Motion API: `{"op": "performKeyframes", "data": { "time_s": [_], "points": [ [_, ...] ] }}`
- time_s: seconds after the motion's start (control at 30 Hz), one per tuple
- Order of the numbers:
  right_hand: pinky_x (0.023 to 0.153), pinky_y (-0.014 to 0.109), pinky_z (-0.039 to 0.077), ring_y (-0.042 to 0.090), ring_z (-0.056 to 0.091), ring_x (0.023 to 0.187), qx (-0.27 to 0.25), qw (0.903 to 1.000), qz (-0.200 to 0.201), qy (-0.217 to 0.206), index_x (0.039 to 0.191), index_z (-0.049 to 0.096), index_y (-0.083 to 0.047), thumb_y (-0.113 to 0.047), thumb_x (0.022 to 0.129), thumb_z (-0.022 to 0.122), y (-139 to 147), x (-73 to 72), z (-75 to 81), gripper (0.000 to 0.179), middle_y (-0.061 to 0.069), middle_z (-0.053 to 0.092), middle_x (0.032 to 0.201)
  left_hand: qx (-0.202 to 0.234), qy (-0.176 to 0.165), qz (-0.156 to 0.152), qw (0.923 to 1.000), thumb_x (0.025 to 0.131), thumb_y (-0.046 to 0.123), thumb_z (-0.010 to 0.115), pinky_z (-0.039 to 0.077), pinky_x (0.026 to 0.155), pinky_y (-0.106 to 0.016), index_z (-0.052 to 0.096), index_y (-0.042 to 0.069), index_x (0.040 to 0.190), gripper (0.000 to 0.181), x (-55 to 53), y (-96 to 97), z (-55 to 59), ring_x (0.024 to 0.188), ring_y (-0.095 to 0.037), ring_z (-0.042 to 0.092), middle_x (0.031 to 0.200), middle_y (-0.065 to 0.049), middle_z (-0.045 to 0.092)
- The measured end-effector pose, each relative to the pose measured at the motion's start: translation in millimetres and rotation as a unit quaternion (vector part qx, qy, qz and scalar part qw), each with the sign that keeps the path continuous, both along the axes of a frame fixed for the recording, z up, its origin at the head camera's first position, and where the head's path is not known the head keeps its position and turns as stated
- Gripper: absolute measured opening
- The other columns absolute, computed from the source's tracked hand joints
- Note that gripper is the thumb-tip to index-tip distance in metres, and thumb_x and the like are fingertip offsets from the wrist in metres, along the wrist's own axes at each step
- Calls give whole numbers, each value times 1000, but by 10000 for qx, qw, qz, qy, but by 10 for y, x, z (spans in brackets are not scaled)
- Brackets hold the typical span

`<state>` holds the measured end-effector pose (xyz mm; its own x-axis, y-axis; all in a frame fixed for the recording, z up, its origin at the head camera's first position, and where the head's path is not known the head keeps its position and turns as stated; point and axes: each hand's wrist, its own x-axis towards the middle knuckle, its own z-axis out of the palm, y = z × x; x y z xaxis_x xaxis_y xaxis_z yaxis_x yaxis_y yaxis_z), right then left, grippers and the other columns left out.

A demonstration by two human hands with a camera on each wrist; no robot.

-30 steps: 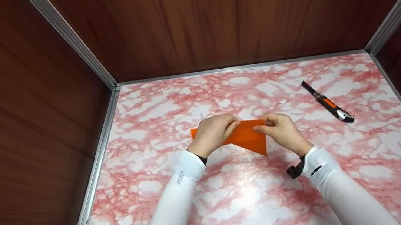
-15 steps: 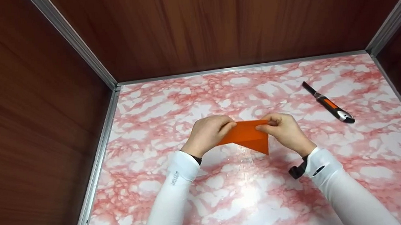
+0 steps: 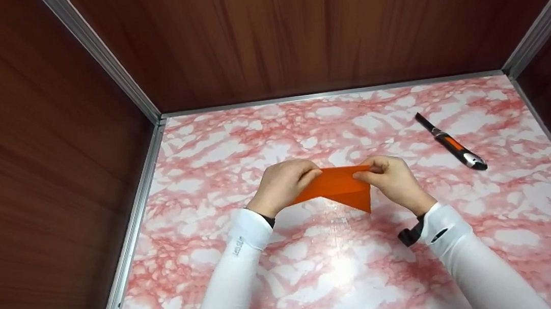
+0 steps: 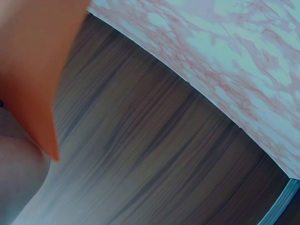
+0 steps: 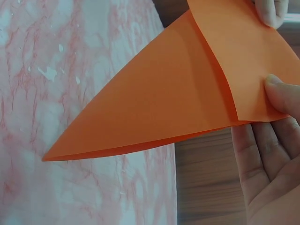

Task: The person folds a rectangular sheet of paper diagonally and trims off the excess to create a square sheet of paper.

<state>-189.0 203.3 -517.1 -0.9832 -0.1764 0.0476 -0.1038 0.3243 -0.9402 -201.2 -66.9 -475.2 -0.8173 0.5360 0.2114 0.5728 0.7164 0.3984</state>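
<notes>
A folded sheet of orange paper [image 3: 338,182] spans the space between my two hands over the table. In the right wrist view the paper [image 5: 154,98] tapers to a pointed corner at lower left, and a folded band crosses its upper right. My left hand [image 3: 286,184] pinches the top edge at the left, thumb on the near face, and covers that end. With thumb in front and fingers behind, my right hand [image 3: 388,179] pinches the upper right corner. Blurred orange paper [image 4: 37,70] fills the upper left of the left wrist view, beside part of a hand [image 4: 21,173].
A utility knife [image 3: 451,142] with a black and orange handle lies on the pink marbled table [image 3: 232,133], right of my hands. Brown wood panels [image 3: 293,30] in metal framing [image 3: 118,73] enclose the back and sides.
My left hand has slid left along the paper's top edge, covering its left end. My right hand and the paper have shifted slightly right. The knife stays put.
</notes>
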Motion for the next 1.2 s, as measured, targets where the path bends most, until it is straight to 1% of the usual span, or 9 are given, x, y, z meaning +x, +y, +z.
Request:
{"op": "performKeyframes", "data": {
  "time_s": [0.13,0.3,0.5,0.57,0.73,0.8,0.93,1.03,1.2],
  "points": [
    [65,27,44,19,58,73,41,9999,-111,8,87,72,-11,-36,80,80,33,2,-9,27,5,71,82,-35,-20,56,10000,97,42,56,47,69,-28,72,29,97,20,5,-27,4,74,1,56,82,21,62],
    [63,25,42,16,55,70,28,9999,-94,-49,89,72,-8,-28,83,79,29,12,7,22,8,71,81,-61,-14,95,9999,97,42,57,46,66,-29,71,29,95,19,8,-31,12,71,1,55,78,21,60],
    [64,25,45,16,57,70,81,9999,-71,22,89,71,-2,-17,86,76,2,89,168,16,15,70,81,-8,-38,91,10000,97,42,56,46,67,-28,71,28,94,20,4,-80,1,71,0,55,78,19,60],
    [64,25,45,16,56,69,108,9999,-100,34,89,71,-3,-18,86,76,13,87,158,16,15,69,79,-23,-17,99,9999,97,42,56,45,66,-27,70,28,93,20,4,-98,-6,69,-1,54,75,18,58],
    [66,26,46,17,58,72,81,9999,-137,-4,88,72,-8,-27,84,78,68,17,-8,20,10,70,79,-60,53,121,9999,98,42,55,45,65,-27,70,28,93,21,0,-114,-20,68,-1,53,74,18,56],
    [67,26,47,18,59,73,66,9999,-125,6,89,72,-9,-32,83,79,81,5,-37,24,9,70,80,-19,33,112,9999,98,43,55,45,66,-27,70,28,94,22,-1,-121,-23,69,0,54,76,19,58],
    [67,28,48,20,61,74,39,9999,-164,-4,90,73,-9,-37,82,79,103,2,-40,30,8,71,81,71,-101,143,9998,99,44,52,45,67,-28,69,29,94,23,2,-154,-26,68,-1,53,76,18,57],
    [66,28,48,21,61,75,27,9998,-214,-36,91,73,-10,-37,82,79,113,9,-18,30,8,72,83,85,-150,202,9996,99,43,51,45,66,-28,68,28,94,24,6,-184,-30,67,-3,52,73,16,56],
    [68,27,47,20,61,77,60,9998,-186,-54,92,73,-10,-33,83,78,116,19,-1,26,7,72,85,107,-83,180,9997,99,42,52,45,65,-28,69,27,95,23,9,-204,-36,66,-3,51,72,15,55]
  ]
}}
